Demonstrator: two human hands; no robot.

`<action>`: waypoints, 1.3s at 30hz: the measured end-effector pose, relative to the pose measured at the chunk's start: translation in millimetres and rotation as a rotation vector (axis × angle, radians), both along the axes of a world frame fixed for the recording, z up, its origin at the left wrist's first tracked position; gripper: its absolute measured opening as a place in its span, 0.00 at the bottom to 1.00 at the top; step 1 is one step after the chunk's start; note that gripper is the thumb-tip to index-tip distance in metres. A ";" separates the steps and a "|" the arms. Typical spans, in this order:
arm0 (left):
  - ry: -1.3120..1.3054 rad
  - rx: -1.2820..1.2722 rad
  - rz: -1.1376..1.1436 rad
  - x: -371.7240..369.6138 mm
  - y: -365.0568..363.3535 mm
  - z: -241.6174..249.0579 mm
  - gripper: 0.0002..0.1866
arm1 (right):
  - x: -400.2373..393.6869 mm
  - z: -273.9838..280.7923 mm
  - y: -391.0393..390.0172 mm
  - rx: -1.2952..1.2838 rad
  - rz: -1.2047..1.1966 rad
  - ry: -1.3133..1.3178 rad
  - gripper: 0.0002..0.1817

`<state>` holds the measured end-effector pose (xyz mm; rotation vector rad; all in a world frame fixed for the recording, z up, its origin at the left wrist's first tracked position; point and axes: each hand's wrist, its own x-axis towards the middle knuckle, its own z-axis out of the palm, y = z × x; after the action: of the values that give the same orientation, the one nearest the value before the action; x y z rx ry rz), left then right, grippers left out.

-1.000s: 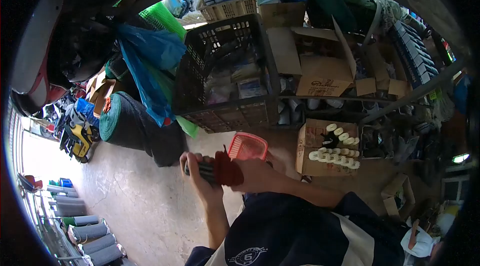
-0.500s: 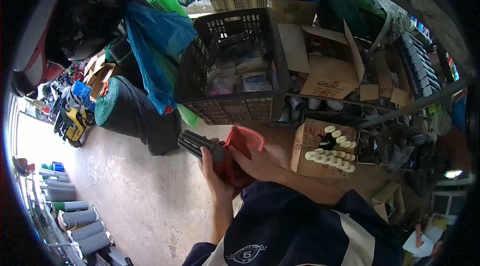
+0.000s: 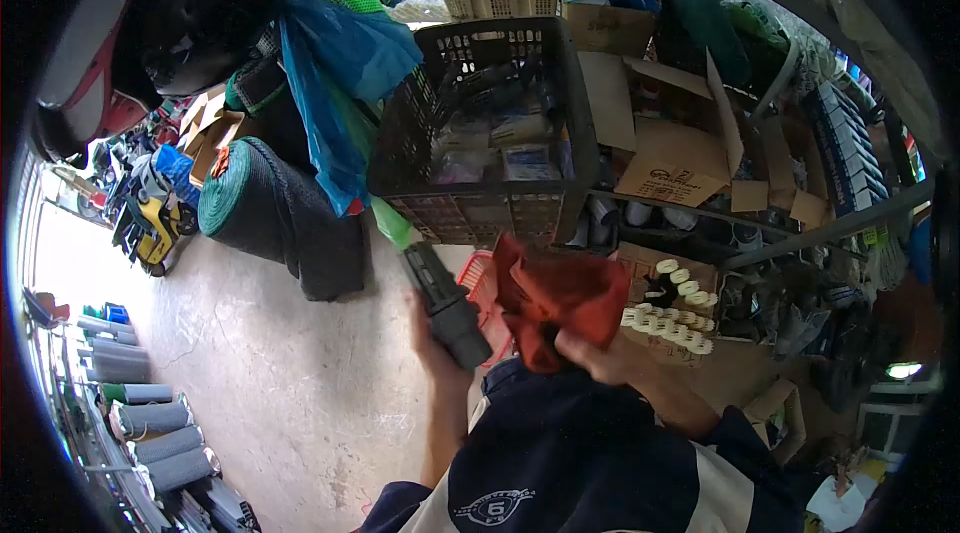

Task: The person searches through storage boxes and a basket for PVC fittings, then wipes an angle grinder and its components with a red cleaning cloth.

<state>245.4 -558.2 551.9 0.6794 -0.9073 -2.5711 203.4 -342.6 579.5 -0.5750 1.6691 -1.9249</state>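
Grooved part (image 3: pixel 447 305), dark grey and long, is held in the left hand (image 3: pixel 437 348), above the floor (image 3: pixel 290 383) and in front of the crate (image 3: pixel 475 213). Its lower, thicker end is gripped by the closed left fingers, and its slotted end is tilted up and to the left, towards the crate's near edge. The red-orange cloth (image 3: pixel 570 298) is gripped by its lower part in the right hand (image 3: pixel 597 358), whose fingers are closed on it; the rest of it is bunched above the hand. Between part and cloth, a red basket (image 3: pixel 482 298) is partly seen, most of it hidden by them.

To the right of the cloth, white ringed pieces (image 3: pixel 667 327) are laid in rows on a cardboard box (image 3: pixel 637 255), whose left side is partly covered by the cloth. Clear packets (image 3: pixel 527 163) are held in the black crate, towards its near wall. Beside the crate's left wall, a blue bag (image 3: pixel 345 63) is seen hanging, and below it a dark mesh roll (image 3: pixel 275 208) is set on the floor. An open carton (image 3: pixel 675 168) is placed just beside the crate's right wall. By the floor's lower left corner, smaller grey rolls (image 3: pixel 160 448) are lined up.
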 end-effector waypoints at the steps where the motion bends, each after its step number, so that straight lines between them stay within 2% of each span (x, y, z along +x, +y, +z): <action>1: 0.011 0.002 -0.010 0.3 15.7 -1.1 0.24 | 2.6 19.5 -4.8 0.065 0.018 0.058 0.30; 2: 0.024 0.002 -0.023 1.2 27.6 -2.3 0.24 | 4.1 41.6 -18.8 0.128 0.033 0.117 0.29; 6: 0.015 -0.091 -0.067 12.3 58.2 -11.9 0.26 | 0.0 14.4 -65.1 0.323 -0.093 0.709 0.32; 9: -0.018 -0.256 -0.045 26.6 55.5 -19.9 0.27 | -6.9 3.1 -85.7 0.284 -0.164 0.561 0.25; 11: -0.052 -0.359 0.021 30.5 48.0 -19.8 0.28 | -9.0 16.0 -95.2 0.185 -0.104 0.406 0.21; 12: -0.055 -0.361 0.065 28.8 38.7 -20.4 0.29 | 1.9 35.0 -93.0 0.290 -0.071 0.444 0.17; 13: -0.051 -0.353 0.106 26.9 29.7 -21.7 0.29 | 8.5 26.1 -93.8 0.262 -0.014 0.500 0.16; 14: -0.014 -0.293 0.111 27.2 19.4 -23.6 0.30 | 17.1 9.2 -93.6 0.238 0.046 0.551 0.15; 15: 0.099 -0.137 0.018 27.6 6.2 -25.6 0.31 | 27.7 -7.0 -92.2 0.218 0.110 0.598 0.15; 16: 0.214 0.021 -0.069 26.7 -8.5 -30.7 0.33 | 37.8 -13.3 -91.5 0.229 0.094 0.528 0.13; 17: 0.333 0.176 -0.154 25.3 -15.5 -33.5 0.34 | 37.0 -15.0 -90.6 0.242 0.081 0.604 0.13; 19: 0.110 -0.015 -0.048 25.2 15.5 5.0 0.35 | 21.6 4.7 -94.3 0.258 0.048 0.762 0.14; 22: -0.020 -0.160 -0.027 33.8 42.3 -23.8 0.33 | -11.9 39.1 -100.1 0.235 -0.028 0.456 0.14; 23: -0.115 -0.283 0.031 37.2 49.8 -31.6 0.35 | -9.3 37.1 -99.5 0.190 -0.063 0.320 0.15; 25: 0.031 -0.641 -0.018 29.4 34.7 -12.0 0.34 | -4.4 21.8 -99.4 0.099 -0.129 0.064 0.16; 26: 0.040 -0.677 0.009 24.3 27.9 -4.5 0.34 | 8.1 -10.5 -101.2 0.032 -0.139 0.024 0.17; 27: 0.047 -0.713 0.037 19.4 21.0 3.0 0.33 | 19.5 -13.6 -98.5 0.048 -0.141 0.056 0.17; 29: -0.071 -0.497 0.187 13.0 12.9 11.4 0.33 | 40.7 -18.9 -93.7 0.077 -0.145 0.106 0.17; 30: -0.042 -0.448 0.208 9.2 9.6 22.1 0.31 | 48.2 -25.4 -91.2 0.062 -0.124 0.077 0.16; 33: -0.213 -0.621 0.258 4.9 5.2 15.9 0.28 | 50.0 -37.6 -82.3 0.099 -0.050 0.090 0.16; 37: -0.130 -0.560 0.076 17.0 2.1 -17.7 0.30 | 33.0 -15.5 -73.6 0.351 0.033 0.408 0.21; 38: -0.097 -0.446 0.064 20.7 5.6 -20.4 0.32 | 29.9 -10.9 -72.5 0.407 0.038 0.498 0.22; 39: -0.064 -0.330 0.051 22.9 12.1 -18.0 0.33 | 25.7 -9.2 -72.1 0.384 0.056 0.426 0.22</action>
<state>268.3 -546.0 533.9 0.6788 -1.2792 -2.2888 229.2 -414.7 570.3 -0.9061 2.1886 -1.4496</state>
